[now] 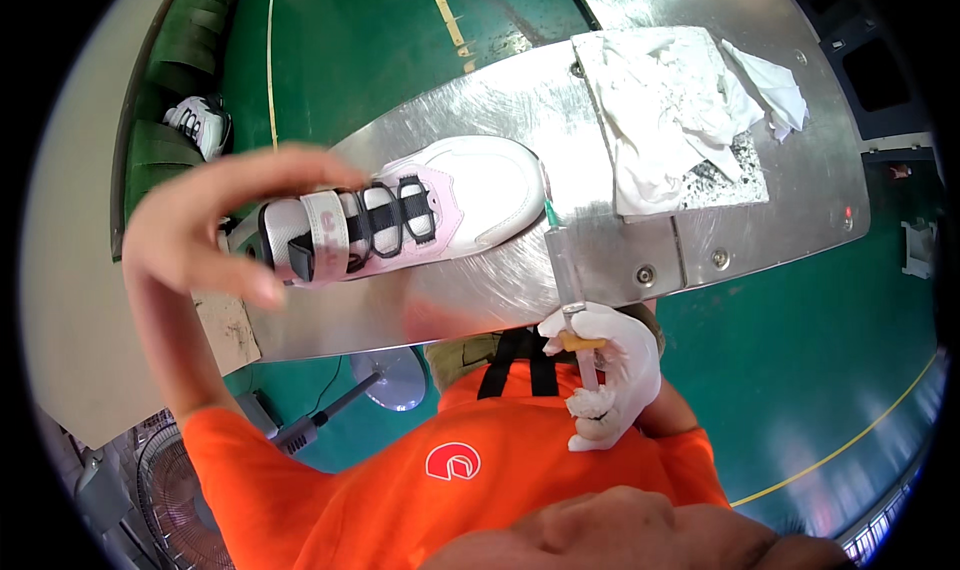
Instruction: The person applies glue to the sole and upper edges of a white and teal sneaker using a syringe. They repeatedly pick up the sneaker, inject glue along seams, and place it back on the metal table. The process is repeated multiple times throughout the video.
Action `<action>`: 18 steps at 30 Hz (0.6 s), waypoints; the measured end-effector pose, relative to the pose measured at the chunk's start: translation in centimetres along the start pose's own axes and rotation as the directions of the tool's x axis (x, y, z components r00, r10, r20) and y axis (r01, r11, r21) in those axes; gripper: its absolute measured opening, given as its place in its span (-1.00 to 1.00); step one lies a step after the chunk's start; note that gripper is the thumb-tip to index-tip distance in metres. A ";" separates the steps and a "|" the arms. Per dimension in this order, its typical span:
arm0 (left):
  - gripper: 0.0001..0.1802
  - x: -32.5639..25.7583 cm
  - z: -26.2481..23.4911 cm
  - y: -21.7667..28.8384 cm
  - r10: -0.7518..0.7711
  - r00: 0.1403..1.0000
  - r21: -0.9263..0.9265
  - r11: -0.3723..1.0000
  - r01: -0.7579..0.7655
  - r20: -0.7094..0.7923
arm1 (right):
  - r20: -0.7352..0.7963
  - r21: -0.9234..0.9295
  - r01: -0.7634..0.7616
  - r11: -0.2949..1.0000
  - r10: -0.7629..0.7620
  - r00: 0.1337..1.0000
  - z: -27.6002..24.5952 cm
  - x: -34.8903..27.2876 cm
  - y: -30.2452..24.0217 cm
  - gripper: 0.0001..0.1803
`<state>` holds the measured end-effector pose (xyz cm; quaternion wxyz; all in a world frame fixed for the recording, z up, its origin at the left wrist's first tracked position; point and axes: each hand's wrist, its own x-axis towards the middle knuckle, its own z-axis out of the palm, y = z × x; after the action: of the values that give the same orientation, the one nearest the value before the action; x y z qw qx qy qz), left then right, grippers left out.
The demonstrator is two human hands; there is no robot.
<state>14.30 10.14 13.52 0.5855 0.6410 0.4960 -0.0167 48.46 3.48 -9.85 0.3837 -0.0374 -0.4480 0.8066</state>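
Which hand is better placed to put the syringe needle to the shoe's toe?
Right: the gloved right hand holds the syringe, its needle beside the toe of the shoe. The left hand holds the strap end.

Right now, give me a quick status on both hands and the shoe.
Left hand bare, gripping the heel of the white and pink sneaker on the metal table. Right hand gloved, holding a syringe, needle at the toe. Crumpled white cloth beside.
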 end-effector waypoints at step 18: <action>-0.53 5.7 0.0 2.1 0.237 0.970 0.157 0.961 -0.228 -0.045 | 0.204 0.007 0.025 1.000 -0.026 0.979 2.0 4.1 -5.8 0.24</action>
<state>18.52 14.02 11.65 0.5173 0.7375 0.4329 0.0352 48.21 6.51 -3.12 0.3461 0.0520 -0.4839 0.8021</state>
